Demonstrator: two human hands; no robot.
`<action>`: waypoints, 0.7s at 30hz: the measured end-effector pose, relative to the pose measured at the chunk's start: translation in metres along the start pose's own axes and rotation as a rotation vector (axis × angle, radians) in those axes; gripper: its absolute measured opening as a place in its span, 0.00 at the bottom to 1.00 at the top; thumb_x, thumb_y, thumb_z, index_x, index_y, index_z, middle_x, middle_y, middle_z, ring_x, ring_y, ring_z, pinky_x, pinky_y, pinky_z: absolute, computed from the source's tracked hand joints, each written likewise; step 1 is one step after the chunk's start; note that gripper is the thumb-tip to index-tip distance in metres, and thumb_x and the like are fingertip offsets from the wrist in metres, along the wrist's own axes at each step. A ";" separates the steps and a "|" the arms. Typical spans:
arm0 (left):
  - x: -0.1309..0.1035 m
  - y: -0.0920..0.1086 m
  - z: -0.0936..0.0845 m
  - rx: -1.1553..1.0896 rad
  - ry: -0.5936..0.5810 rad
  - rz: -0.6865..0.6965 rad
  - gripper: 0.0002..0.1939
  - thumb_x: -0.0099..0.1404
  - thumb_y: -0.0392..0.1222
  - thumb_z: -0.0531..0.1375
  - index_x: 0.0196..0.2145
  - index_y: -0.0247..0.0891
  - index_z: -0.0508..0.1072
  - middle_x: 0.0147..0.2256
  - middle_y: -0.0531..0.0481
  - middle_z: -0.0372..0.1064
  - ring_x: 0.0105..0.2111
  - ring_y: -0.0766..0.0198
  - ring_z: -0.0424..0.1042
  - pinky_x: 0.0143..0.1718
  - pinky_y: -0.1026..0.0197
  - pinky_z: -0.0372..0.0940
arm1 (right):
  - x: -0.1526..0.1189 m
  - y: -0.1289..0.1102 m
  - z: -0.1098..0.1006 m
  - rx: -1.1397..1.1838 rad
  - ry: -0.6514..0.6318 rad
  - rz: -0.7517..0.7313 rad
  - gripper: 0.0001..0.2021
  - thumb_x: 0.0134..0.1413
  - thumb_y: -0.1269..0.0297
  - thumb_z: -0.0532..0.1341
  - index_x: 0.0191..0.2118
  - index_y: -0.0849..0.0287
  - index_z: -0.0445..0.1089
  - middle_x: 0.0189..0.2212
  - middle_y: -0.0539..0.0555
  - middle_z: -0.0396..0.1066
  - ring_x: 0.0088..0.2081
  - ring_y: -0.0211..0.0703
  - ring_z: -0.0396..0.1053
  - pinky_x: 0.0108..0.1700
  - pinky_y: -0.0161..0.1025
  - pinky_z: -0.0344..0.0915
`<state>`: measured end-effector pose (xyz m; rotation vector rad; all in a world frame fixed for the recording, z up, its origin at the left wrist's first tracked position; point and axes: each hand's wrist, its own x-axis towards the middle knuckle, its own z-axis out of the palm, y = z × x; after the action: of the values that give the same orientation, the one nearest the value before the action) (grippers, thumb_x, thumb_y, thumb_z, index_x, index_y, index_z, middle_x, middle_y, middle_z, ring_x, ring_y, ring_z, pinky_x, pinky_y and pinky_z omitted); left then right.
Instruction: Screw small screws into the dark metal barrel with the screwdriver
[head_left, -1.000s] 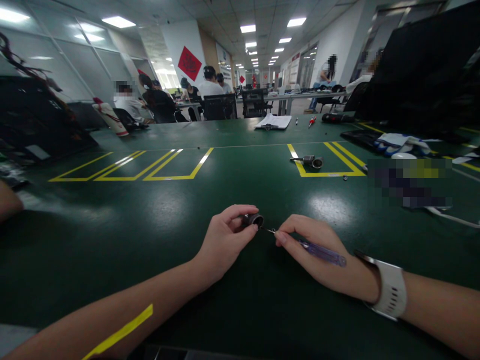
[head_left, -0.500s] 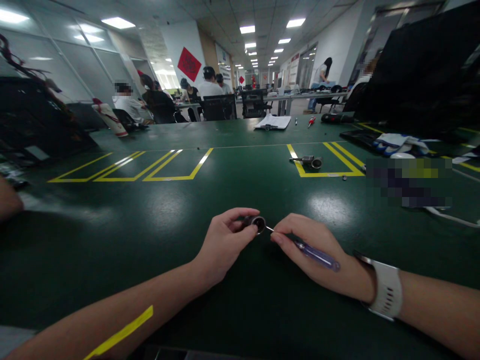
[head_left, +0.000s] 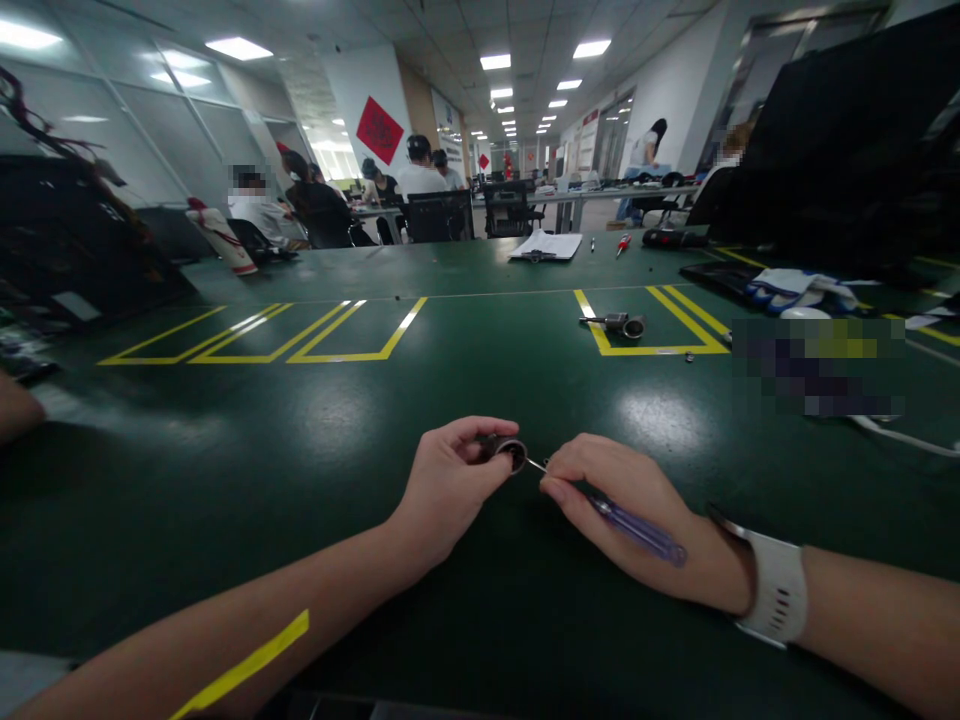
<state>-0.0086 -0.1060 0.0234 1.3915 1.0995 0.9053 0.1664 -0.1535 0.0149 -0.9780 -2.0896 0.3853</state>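
Note:
Between the thumb and fingers of my left hand is a small dark metal part with a round, cup-like open end, facing right. My fingers cover its rear portion. My right hand grips a screwdriver with a clear purple handle, pinched near the front of its shaft. The thin shaft points left at the rim of the cup-like end; whether its tip touches inside, I cannot tell. Both hands are just above the green table.
A similar metal part with a thin shaft lies in a yellow-taped area. Near it is a tiny piece. Farther back are a clipboard with paper, a red tool and white-blue gloves. Another person's arm shows at left.
The screwdriver and my right hand have dipped slightly, and the metal part in my left hand has turned a little. Both grips stay the same.

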 end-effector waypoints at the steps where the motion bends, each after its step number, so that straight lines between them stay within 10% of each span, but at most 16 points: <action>1: 0.000 0.000 0.000 -0.003 0.000 0.000 0.14 0.49 0.36 0.64 0.37 0.34 0.74 0.33 0.46 0.76 0.35 0.60 0.75 0.39 0.59 0.68 | 0.000 0.000 0.000 -0.004 -0.005 -0.005 0.05 0.59 0.69 0.54 0.33 0.60 0.65 0.29 0.50 0.68 0.31 0.34 0.65 0.34 0.33 0.62; 21: 0.001 -0.001 0.001 0.008 0.005 -0.014 0.13 0.50 0.34 0.62 0.37 0.33 0.74 0.32 0.46 0.76 0.35 0.60 0.75 0.38 0.59 0.68 | 0.002 -0.008 0.001 -0.080 0.022 -0.066 0.06 0.58 0.72 0.53 0.32 0.62 0.65 0.27 0.53 0.69 0.29 0.37 0.65 0.33 0.35 0.63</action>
<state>-0.0077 -0.1052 0.0225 1.3873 1.1169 0.8953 0.1606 -0.1571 0.0193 -0.9524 -2.1249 0.2582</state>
